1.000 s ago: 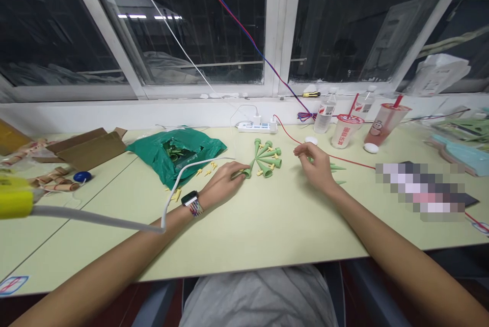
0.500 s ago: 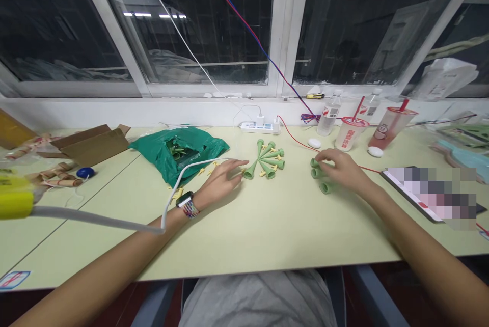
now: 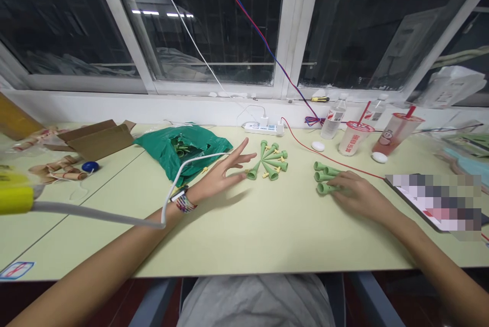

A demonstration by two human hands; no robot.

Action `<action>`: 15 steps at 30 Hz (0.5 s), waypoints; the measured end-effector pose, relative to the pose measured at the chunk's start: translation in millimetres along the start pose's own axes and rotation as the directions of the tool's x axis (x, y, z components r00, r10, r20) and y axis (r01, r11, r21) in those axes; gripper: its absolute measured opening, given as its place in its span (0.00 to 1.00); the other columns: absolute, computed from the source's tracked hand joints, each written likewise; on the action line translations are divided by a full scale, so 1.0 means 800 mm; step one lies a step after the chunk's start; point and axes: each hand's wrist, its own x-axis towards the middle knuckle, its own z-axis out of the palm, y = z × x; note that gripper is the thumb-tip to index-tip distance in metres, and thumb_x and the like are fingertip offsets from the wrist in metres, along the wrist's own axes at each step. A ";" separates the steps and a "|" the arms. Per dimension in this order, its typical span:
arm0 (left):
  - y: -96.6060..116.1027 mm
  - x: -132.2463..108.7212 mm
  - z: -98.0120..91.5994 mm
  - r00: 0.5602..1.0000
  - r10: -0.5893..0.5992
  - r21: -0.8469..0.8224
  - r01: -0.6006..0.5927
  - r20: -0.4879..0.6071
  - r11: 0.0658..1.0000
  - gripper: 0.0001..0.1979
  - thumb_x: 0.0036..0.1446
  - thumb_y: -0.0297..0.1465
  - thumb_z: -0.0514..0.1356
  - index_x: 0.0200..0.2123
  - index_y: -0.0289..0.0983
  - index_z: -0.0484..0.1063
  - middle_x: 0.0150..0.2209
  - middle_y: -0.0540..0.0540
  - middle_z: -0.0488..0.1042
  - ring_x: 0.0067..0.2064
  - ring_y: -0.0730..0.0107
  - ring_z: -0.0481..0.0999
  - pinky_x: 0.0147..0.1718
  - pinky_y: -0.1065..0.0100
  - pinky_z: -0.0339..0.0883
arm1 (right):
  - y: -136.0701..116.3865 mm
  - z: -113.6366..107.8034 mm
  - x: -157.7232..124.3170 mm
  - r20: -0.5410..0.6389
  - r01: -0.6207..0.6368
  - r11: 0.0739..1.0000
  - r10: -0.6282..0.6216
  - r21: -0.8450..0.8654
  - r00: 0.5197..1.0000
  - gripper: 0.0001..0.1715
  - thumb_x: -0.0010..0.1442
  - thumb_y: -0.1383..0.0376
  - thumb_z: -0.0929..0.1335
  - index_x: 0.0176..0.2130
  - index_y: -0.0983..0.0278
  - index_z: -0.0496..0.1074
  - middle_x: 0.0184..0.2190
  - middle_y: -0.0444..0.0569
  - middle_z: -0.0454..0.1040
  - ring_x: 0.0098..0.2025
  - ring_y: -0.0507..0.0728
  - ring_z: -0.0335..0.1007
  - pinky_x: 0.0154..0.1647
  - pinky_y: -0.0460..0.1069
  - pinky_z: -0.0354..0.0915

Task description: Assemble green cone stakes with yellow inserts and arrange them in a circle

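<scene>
Bag (image 3: 208, 138), green and torn, lies beyond and to the left of the left hand's (image 3: 220, 178) fingers, with green pieces showing through the hole — to judge by that, stock remains inside. A yellow bit (image 3: 205, 169) lies between the bag and that hand; more yellow shows behind the wrist, too covered to count. The left fingers are spread and hold nothing, the thumb tip close to a cone; whether it touches, I cannot tell.

Just right of these fingers on the tabletop (image 3: 267, 235) is the fan (image 3: 273, 163): six green cones, tips together, mouths outward, most with a yellow bit at the side. That portion looks done, though the circle seems unfinished: its gap faces the left fingers.

Well apart from the fan, four loose cones (image 3: 324, 177) lie side by side at the right hand's (image 3: 357, 194) fingers, mouths toward the left. I see no yellow on them, but the fingers cover their narrow ends; these look like what is left. The right fingers curl over them — pinching one or merely resting, I cannot tell. A tablet (image 3: 414, 202) lies right of these fingers.
</scene>
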 end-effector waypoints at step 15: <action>-0.019 0.026 -0.019 0.900 -0.123 -0.139 0.071 -0.417 0.988 0.23 0.58 0.44 0.69 0.52 0.37 0.82 0.34 0.45 0.79 0.36 0.64 0.78 0.37 0.65 0.76 | -0.220 0.145 0.204 -0.062 -0.076 0.634 0.192 0.770 0.979 0.19 0.53 0.52 0.76 0.37 0.61 0.72 0.27 0.40 0.70 0.27 0.52 0.65 0.30 0.47 0.62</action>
